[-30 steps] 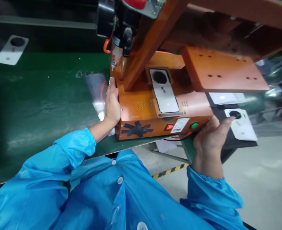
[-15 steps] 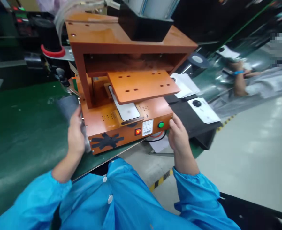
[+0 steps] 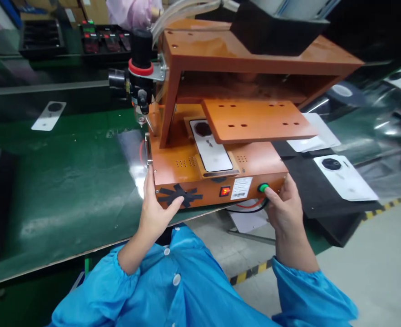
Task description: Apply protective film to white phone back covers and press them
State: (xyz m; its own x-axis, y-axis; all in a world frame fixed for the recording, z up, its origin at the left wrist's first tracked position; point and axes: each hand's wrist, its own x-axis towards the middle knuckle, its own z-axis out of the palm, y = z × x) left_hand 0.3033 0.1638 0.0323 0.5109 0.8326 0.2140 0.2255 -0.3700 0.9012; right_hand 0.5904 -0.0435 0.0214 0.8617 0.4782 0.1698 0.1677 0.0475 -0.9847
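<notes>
An orange press machine point(image 3: 217, 172) stands at the near edge of a green belt point(image 3: 67, 181). A white flat part with a black round opening point(image 3: 211, 147) lies in its nest, under a raised orange plate point(image 3: 254, 120). My left hand point(image 3: 155, 204) rests flat against the machine's left front corner, thumb on the black tape cross point(image 3: 180, 194). My right hand point(image 3: 284, 206) is at the right front corner, with the thumb on the green button point(image 3: 263, 187). Neither hand holds anything.
A second white part point(image 3: 345, 177) lies on a black tray point(image 3: 309, 195) to the right, and another point(image 3: 48, 116) rides the belt at far left. A pneumatic regulator point(image 3: 141, 77) stands left of the machine. Another person in pink point(image 3: 132, 11) is far behind.
My right hand left the white part on the black tray and came to the green button. My left hand slid to the machine's front corner. The view swung and tilted.
</notes>
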